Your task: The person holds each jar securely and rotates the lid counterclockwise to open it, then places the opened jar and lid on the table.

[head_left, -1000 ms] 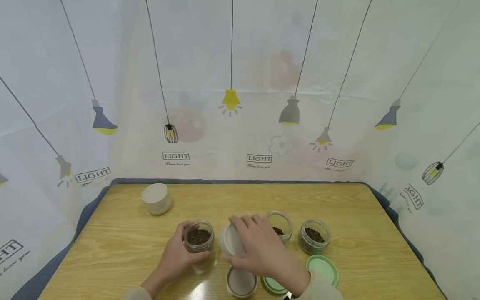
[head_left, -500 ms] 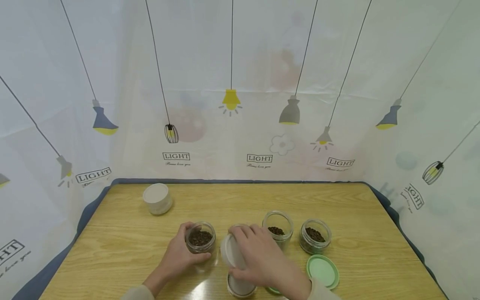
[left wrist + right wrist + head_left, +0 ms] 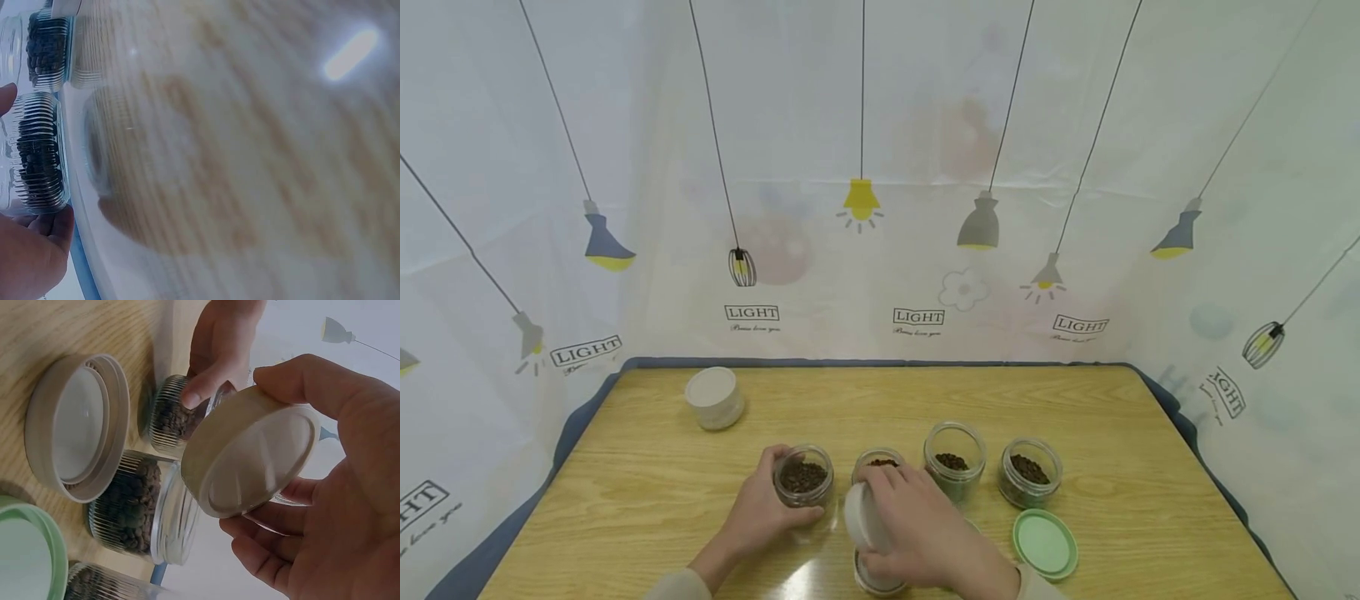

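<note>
My left hand (image 3: pixel 752 512) grips an uncapped ribbed glass jar (image 3: pixel 803 477) of coffee beans, thumb in front and fingers behind. My right hand (image 3: pixel 917 525) holds a whitish round lid (image 3: pixel 863 517) by its rim, tilted on edge. In the right wrist view, the thumb and fingertips pinch that lid (image 3: pixel 253 459). Just behind it stands another uncapped bean jar (image 3: pixel 880 458), partly hidden by the right hand. Below the right hand a second whitish lid (image 3: pixel 78 431) lies on the table, its ringed inner side showing.
Two more uncapped bean jars, a taller one (image 3: pixel 955 458) and a shorter one (image 3: pixel 1030 471), stand to the right. A green lid (image 3: pixel 1045 542) lies before them; another (image 3: pixel 25 550) is mostly behind the right hand. A white-lidded jar (image 3: pixel 713 398) sits at back left.
The right hand has shifted slightly down and tipped its lid steeper, uncovering the jar behind it. The left hand has slid its jar slightly right.
</note>
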Demonstrator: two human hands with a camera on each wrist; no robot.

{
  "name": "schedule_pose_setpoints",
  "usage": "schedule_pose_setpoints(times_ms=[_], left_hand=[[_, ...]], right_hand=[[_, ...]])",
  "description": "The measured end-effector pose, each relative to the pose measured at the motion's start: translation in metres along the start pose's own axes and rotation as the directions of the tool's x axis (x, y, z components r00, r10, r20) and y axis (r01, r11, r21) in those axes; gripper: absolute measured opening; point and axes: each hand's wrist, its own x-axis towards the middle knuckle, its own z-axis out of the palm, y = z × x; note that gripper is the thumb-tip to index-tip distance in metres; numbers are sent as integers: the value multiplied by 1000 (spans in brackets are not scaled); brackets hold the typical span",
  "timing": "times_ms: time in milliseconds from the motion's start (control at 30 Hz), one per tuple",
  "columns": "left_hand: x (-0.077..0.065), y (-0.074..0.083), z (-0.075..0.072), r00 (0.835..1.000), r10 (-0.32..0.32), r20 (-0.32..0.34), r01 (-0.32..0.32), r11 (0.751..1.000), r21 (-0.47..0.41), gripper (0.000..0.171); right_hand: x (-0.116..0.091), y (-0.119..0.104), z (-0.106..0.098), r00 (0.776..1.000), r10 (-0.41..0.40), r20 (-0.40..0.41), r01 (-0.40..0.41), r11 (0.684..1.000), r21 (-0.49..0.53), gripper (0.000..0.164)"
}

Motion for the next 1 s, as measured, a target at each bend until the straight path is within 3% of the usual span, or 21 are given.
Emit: schedule_pose_setpoints(times_ms=[233,433,600,767,833,1000], left_hand=[[1,-1,0,1000,7,-9,-6,1000,21,97],[2,0,0,1000,6,-8,-6,1000,25,98],[2,1,-1,1000,9,-4,-9,1000,23,98],[3,2,-2,1000,16,0,-16,1000,27,98],[3,2,-2,1000,15,3,-15,1000,27,98],[3,3,-3,1000,18,4,-18,999,30,98]], right_hand=[[1,-2,13,999,-43,31,43,999,10,79],[3,-5,23,991,-78,106,79,997,-8,84],[6,-8,32,982,-102,156,95,994,52,93],[10,-13,46,984,-104,147,89,990,106,88],[12,-16,53,985,-101,141,90,992,87,84],[17,-19,67,983,-129,129,139,988,-73,80]])
